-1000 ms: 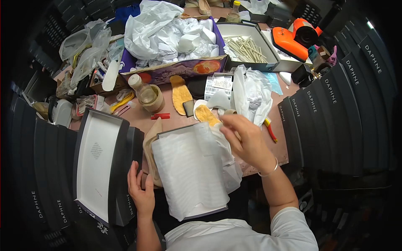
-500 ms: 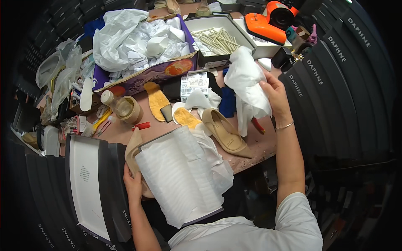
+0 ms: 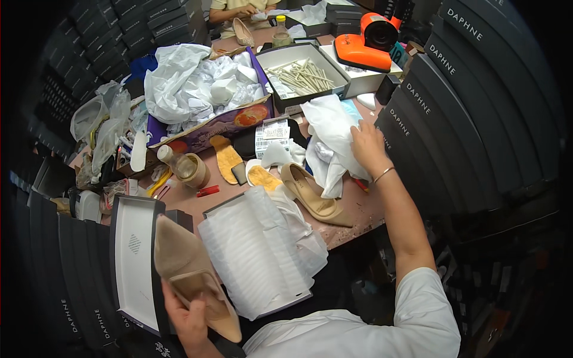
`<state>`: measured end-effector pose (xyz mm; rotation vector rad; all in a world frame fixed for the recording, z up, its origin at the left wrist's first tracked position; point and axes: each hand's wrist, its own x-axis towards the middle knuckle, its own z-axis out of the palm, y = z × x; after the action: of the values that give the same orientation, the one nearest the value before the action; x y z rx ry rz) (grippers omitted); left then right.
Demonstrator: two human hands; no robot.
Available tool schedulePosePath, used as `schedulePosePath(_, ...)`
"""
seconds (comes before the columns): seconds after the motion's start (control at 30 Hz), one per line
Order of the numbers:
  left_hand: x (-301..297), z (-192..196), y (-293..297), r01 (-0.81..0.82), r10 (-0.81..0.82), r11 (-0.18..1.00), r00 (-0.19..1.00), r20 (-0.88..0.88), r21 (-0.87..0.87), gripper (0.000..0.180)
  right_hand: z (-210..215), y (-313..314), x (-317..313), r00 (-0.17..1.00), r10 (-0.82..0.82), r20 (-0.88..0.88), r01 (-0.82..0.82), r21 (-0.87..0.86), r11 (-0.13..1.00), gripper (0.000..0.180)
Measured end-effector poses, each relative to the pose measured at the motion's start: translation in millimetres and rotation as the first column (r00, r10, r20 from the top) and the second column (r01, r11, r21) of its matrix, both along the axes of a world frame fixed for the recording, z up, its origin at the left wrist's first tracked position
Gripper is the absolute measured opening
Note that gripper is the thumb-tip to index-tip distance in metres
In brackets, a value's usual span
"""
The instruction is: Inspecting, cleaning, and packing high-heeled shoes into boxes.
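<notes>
Head view: left hand grips a beige pointed shoe, perhaps suede.

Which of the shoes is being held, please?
The nearest shoe, gripped in the left hand; the middle shoe and far shoe rest on the table.

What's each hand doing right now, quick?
Left hand: closed, holding a beige shoe.
Right hand: at the white wrapping; whether its grip is closed cannot be told.

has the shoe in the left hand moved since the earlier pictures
Yes: the left hand has brought the shoe down the picture, farther from the small red object.
</notes>
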<state>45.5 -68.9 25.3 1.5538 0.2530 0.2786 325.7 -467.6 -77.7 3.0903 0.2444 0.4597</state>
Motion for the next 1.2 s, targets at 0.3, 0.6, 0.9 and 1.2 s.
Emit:
schedulePosePath(0.3,34,-112,-56,0.019,-0.35,0.753,0.858,-0.376,-0.657,0.05,-72,38,14,0.976,0.177,-0.13,-0.133,0.293,0.947,0.036)
schedulePosePath(0.6,35,-130,-43,-0.041,-0.366,0.713,0.83,-0.421,-0.7,0.05,-46,-13,10,0.969,-0.039,0.244,-0.119,0.599,0.792,0.017)
schedulePosePath(0.9,35,-132,-47,-0.003,-0.384,0.718,0.832,-0.4,-0.696,0.051,-54,30,56,0.914,-0.033,-0.405,0.139,0.235,0.962,0.051)
schedulePosePath(1.2,34,-136,-45,0.023,-0.419,0.693,0.826,-0.376,-0.72,0.052,-53,11,41,0.947,-0.057,-0.315,0.155,0.294,0.943,0.043)
